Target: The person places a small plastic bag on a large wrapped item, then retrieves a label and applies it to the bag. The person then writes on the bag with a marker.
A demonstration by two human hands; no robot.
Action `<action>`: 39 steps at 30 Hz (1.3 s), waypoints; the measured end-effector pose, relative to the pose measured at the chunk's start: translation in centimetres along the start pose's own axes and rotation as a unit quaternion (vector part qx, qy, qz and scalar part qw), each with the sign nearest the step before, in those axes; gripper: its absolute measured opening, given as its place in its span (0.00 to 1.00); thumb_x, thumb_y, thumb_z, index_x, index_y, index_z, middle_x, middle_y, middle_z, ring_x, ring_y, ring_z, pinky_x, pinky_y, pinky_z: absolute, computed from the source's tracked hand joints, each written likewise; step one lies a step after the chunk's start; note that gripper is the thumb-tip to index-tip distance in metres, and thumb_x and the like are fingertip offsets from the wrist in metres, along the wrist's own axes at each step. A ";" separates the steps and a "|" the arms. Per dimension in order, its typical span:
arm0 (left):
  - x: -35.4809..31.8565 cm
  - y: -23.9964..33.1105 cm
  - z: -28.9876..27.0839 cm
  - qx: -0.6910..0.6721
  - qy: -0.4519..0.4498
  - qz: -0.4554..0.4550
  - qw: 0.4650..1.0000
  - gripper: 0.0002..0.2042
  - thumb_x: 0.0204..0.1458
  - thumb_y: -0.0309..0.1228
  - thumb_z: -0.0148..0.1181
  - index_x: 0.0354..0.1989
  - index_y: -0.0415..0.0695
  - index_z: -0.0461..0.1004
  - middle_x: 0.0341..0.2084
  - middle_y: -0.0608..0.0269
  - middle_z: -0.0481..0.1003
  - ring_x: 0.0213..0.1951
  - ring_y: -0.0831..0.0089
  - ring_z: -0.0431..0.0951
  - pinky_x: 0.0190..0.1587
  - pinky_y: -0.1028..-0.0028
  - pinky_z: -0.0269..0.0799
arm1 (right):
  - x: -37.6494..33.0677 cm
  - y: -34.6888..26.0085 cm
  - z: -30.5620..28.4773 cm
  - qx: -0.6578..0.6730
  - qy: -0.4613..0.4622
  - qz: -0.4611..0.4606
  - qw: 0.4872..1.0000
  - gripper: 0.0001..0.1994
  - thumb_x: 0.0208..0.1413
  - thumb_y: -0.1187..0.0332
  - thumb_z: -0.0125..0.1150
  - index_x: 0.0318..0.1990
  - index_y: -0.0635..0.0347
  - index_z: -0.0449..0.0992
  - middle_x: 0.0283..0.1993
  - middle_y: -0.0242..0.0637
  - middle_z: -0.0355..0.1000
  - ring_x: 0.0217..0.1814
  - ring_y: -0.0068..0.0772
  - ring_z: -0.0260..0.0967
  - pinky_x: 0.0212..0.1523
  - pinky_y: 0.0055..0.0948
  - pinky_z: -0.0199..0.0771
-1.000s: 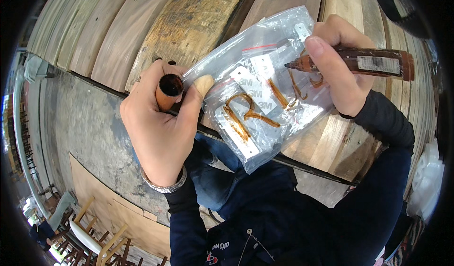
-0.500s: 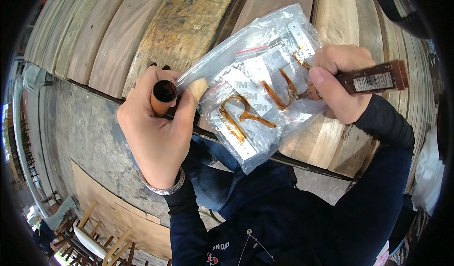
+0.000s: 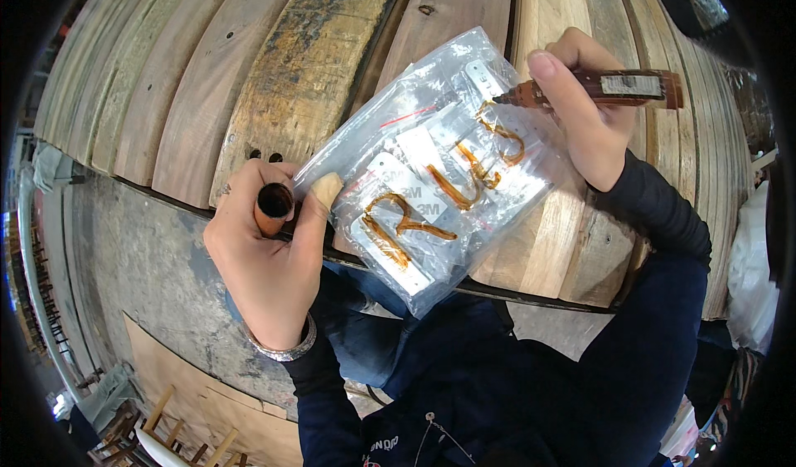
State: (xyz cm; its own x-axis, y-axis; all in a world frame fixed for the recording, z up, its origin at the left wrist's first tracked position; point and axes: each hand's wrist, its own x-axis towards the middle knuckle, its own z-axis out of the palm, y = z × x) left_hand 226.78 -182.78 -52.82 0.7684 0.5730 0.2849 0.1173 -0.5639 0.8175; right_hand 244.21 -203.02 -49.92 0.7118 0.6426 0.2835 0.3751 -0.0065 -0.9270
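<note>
A brown marker is pinched in the right hand, its tip touching a clear plastic bag marked with brown strokes. The bag's edge is pressed down by the left hand — its fingers curled around the marker cap. Beneath lies a round top of wooden planks.

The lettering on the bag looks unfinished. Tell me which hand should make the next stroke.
Right. The right hand holds the brown marker with its tip on the clear plastic bag. The left hand is occupied: it holds the marker cap and its thumb pins the bag's corner.
</note>
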 end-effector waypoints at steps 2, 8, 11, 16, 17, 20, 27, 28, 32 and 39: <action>0.1 0.0 -0.1 0.004 -0.004 0.001 1.000 0.13 0.40 0.19 0.66 0.23 0.38 0.64 0.19 0.62 0.71 0.21 0.74 0.60 0.26 0.77 0.60 | 0.3 0.4 0.1 0.013 -0.003 -0.020 1.000 0.13 0.58 0.65 0.62 0.26 0.61 0.69 0.23 0.25 0.68 0.27 0.11 0.65 0.28 0.15 0.68; 0.4 -0.2 -0.4 0.012 -0.008 0.000 1.000 0.14 0.39 0.20 0.67 0.23 0.38 0.63 0.20 0.60 0.71 0.21 0.72 0.61 0.26 0.76 0.60 | 0.6 1.1 0.9 -0.062 -0.037 -0.008 0.997 0.14 0.58 0.65 0.62 0.24 0.61 0.69 0.21 0.24 0.66 0.24 0.09 0.60 0.24 0.15 0.61; 0.3 0.0 -0.1 -0.002 -0.007 -0.004 1.000 0.14 0.40 0.20 0.68 0.23 0.37 0.63 0.20 0.60 0.71 0.21 0.72 0.61 0.26 0.76 0.60 | 0.2 0.9 0.8 -0.047 -0.055 -0.028 0.997 0.14 0.57 0.65 0.63 0.23 0.61 0.69 0.19 0.24 0.65 0.22 0.09 0.58 0.22 0.17 0.57; -0.2 0.4 0.5 -0.001 -0.002 0.012 1.000 0.14 0.40 0.21 0.68 0.22 0.37 0.63 0.19 0.60 0.71 0.22 0.72 0.61 0.27 0.76 0.61 | -0.9 -0.1 -1.0 -0.114 -0.042 -0.060 0.991 0.14 0.55 0.73 0.58 0.19 0.63 0.66 0.17 0.26 0.62 0.19 0.13 0.55 0.20 0.20 0.52; -0.3 0.4 0.5 0.000 -0.005 0.001 1.000 0.14 0.40 0.21 0.68 0.22 0.37 0.63 0.19 0.60 0.71 0.22 0.72 0.61 0.27 0.76 0.61 | -1.0 -0.3 -1.3 -0.139 -0.054 -0.064 0.987 0.13 0.54 0.73 0.58 0.19 0.63 0.65 0.16 0.27 0.61 0.19 0.13 0.54 0.20 0.21 0.52; -0.5 0.7 0.6 0.000 -0.012 -0.022 1.000 0.14 0.40 0.21 0.68 0.22 0.38 0.63 0.19 0.61 0.71 0.21 0.71 0.61 0.27 0.75 0.60 | -1.5 -0.3 -2.2 -0.171 -0.072 -0.084 0.979 0.13 0.50 0.76 0.57 0.17 0.64 0.64 0.14 0.31 0.59 0.15 0.18 0.54 0.18 0.24 0.52; -1.0 1.1 1.3 0.012 -0.016 -0.017 1.000 0.12 0.40 0.22 0.68 0.23 0.39 0.66 0.17 0.61 0.69 0.20 0.68 0.63 0.26 0.73 0.60 | -2.1 0.6 -2.4 -0.163 -0.105 -0.166 0.967 0.14 0.47 0.76 0.60 0.14 0.59 0.63 0.11 0.34 0.59 0.10 0.29 0.58 0.15 0.28 0.53; -1.0 1.1 1.3 0.014 -0.016 -0.013 1.000 0.12 0.40 0.22 0.68 0.23 0.39 0.67 0.17 0.60 0.68 0.20 0.67 0.63 0.26 0.73 0.60 | -2.0 0.5 -2.4 -0.172 -0.117 -0.177 0.962 0.14 0.49 0.73 0.61 0.16 0.59 0.65 0.12 0.34 0.62 0.11 0.26 0.59 0.15 0.27 0.55; -0.5 0.7 1.3 -0.027 -0.030 -0.012 0.999 0.11 0.42 0.23 0.67 0.24 0.38 0.67 0.15 0.60 0.63 0.17 0.69 0.60 0.22 0.75 0.58 | -1.6 -0.2 -2.5 -0.079 -0.013 -0.139 0.987 0.12 0.54 0.68 0.61 0.23 0.60 0.68 0.18 0.31 0.68 0.18 0.18 0.63 0.19 0.22 0.59; 0.8 -1.6 0.6 -0.098 0.125 0.031 0.987 0.09 0.48 0.20 0.62 0.24 0.39 0.65 0.14 0.69 0.57 0.21 0.80 0.55 0.22 0.79 0.52 | -0.5 -3.3 -0.8 0.035 -0.047 -0.129 0.990 0.09 0.58 0.68 0.60 0.29 0.62 0.71 0.26 0.31 0.72 0.28 0.15 0.67 0.29 0.17 0.65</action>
State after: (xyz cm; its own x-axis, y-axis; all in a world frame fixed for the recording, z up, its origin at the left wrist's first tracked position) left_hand 227.63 -181.77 -54.21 0.5876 0.6840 0.4323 -0.0680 -0.4906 0.8687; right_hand 243.12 -203.94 -46.77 0.5385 0.6839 0.4922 0.4924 0.2186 -0.8425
